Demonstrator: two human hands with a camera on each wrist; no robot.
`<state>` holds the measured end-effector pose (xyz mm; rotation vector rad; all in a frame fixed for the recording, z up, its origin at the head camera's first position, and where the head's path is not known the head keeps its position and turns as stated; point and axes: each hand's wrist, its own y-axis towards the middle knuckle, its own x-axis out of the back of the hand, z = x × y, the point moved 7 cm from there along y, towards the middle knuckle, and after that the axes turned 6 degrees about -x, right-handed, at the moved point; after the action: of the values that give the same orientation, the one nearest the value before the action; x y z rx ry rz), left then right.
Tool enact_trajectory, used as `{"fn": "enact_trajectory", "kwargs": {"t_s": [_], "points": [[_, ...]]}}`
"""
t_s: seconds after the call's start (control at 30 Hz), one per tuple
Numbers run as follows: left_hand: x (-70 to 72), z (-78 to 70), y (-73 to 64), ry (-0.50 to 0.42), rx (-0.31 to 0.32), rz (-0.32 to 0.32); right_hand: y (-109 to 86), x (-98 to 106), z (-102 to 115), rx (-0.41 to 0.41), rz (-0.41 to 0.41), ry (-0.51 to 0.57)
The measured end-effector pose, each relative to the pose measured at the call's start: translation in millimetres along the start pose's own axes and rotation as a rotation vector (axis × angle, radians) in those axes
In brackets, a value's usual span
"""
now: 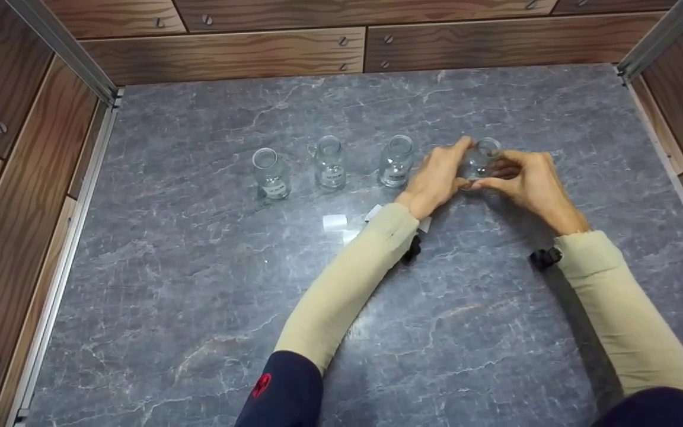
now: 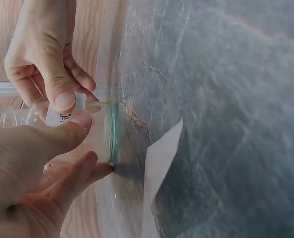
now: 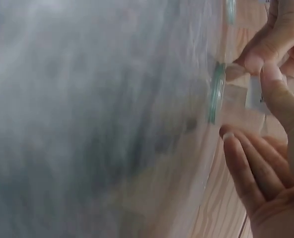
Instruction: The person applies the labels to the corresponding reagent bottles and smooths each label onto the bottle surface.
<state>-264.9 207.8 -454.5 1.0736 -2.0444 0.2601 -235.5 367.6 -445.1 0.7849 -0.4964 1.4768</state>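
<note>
A clear glass bottle stands on the marbled table at the right end of a row, between both hands. My left hand holds it from the left, fingers round its side and thumb on its front. From the right, my right hand grips it, with fingers behind and thumb in front. The two thumbs press a small white label with dark writing onto the glass. In the right wrist view the bottle's greenish base meets the table, while the thumbs partly hide the label.
Three similar labelled bottles stand to the left: one far left, one in the middle and one close to my left hand. Several white paper pieces lie in front, some partly behind my left sleeve. Wood-patterned walls enclose the table.
</note>
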Motion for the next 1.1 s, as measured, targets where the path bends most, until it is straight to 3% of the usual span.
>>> {"fn": "enact_trajectory", "kwargs": {"t_s": [0.17,0.47,0.6,0.73,0.9,1.1], "points": [[0.1,-1.8,0.8,-0.007,0.013,0.005,7.6,7,-1,0.114,0.114,0.005],[-0.5,-3.5,1.0,-0.009,0.035,0.010,16.5,10,-9,0.124,0.221,0.028],[-1.4,-2.7,1.0,0.013,0.045,0.015,15.1,6,-9,0.133,0.198,0.015],[-1.9,-2.0,1.9,0.058,0.060,0.021,12.0,4,-8,0.166,0.119,-0.025],[-2.1,-1.9,2.3,0.049,0.073,0.027,9.5,3,-6,0.206,0.027,-0.076],[-2.0,-1.0,2.3,0.042,0.073,0.026,9.7,4,-7,0.210,0.025,-0.044]]}}
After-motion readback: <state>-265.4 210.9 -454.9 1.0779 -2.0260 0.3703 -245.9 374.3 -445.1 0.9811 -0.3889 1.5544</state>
